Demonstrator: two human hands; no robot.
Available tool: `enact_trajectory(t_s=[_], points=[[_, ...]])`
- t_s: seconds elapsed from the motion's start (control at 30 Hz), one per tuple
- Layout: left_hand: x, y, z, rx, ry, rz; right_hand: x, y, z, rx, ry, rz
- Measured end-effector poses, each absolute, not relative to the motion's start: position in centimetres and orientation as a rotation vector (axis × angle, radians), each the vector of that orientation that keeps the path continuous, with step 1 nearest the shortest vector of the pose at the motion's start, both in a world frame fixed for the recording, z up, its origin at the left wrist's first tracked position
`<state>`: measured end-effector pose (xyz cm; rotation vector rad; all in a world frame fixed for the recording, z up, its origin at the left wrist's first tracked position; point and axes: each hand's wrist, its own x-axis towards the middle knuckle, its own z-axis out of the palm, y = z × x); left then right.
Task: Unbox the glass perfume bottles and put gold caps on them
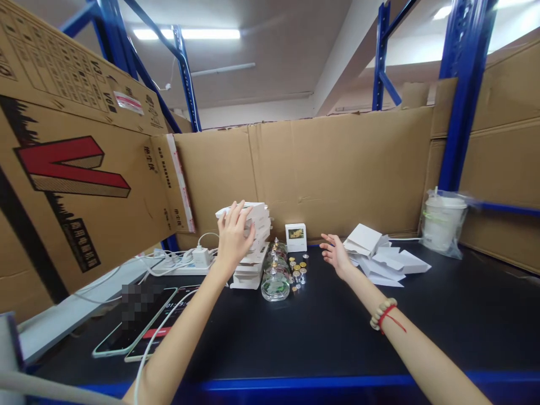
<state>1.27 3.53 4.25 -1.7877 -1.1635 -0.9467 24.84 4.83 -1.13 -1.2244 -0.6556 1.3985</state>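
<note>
At the top of a leaning stack of white boxes (248,280), my left hand (233,233) is closed around the uppermost box, its fingers over the top and thumb on the right side. My right hand (336,256) is held over the table with its fingers apart and nothing in them, just left of a pile of folded white card pieces (383,260). Between my hands lies a row of clear glass bottles (275,289) with silvery necks. Beside them stand several small gold and silver caps (297,275). Behind these is a small white box with a picture window (296,238).
A large cardboard box (84,169) juts in at the left, and a cardboard panel (329,169) closes off the back. Two phones (137,320), white cables and a power strip (185,270) lie left. At the right back stands a bagged white cup (442,222).
</note>
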Motion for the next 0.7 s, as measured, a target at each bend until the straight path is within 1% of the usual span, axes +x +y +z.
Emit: enact_trajectory(t_s=[0.1, 0.23, 0.27, 0.5, 0.57, 0.63, 0.7], points=[[2.9, 2.3, 3.6, -1.783, -0.983, -1.027, 24.8, 5.1, -1.8, -1.269, -0.757, 1.375], [4.2, 1.4, 1.7, -1.956, -0.429, -0.814, 25.0, 5.7, -3.2, -1.358, -0.957, 1.293], [4.3, 1.4, 1.2, -1.992, -0.372, -0.776, 25.0, 5.8, -3.6, -1.385, -1.014, 1.266], [4.5, 1.2, -2.6, -2.233, -0.466, -0.868, 25.0, 6.3, -5.6, -1.574, -1.372, 1.053], [5.3, 0.6, -3.8, -2.262, -0.559, -0.851, 24.9, 6.3, -5.9, -1.613, -1.445, 0.993], [6.2, -0.1, -4.9, -2.290, -0.702, -0.917, 24.8, 6.5, -6.1, -1.651, -1.499, 0.928], [7.1, -0.8, -5.5, -2.354, -0.635, -0.965, 24.7, 6.7, -6.3, -1.688, -1.533, 0.856]])
